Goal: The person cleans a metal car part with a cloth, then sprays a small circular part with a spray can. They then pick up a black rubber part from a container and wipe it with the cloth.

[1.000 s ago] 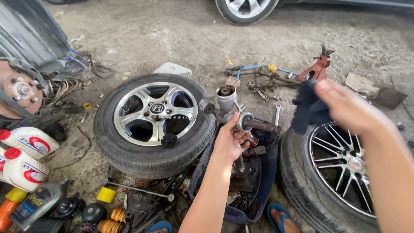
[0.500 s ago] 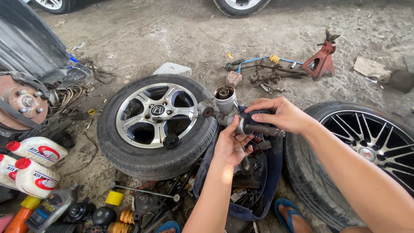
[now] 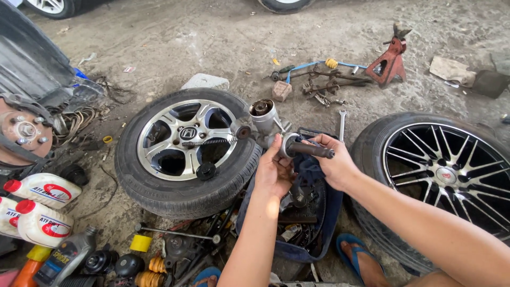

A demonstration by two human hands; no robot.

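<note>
Two hands (image 3: 273, 172) (image 3: 334, 165) hold one metal housing (image 3: 268, 125) between two wheels (image 3: 186, 151) (image 3: 446, 180).

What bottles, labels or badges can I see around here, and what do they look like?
White bottles: far left, lying down, red caps, red-and-white oval labels.
Grey oil bottle: bottom left, tilted, dark label.
Orange bottle: bottom-left corner, yellow cap.
Wheel badge: round centre cap, left tyre.

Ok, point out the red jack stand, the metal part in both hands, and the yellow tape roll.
red jack stand (image 3: 389, 59), head view, on its sloped body.
metal part (image 3: 264, 118), head view, on its grey cylindrical housing.
yellow tape roll (image 3: 141, 243), head view, on its outer side.
</note>
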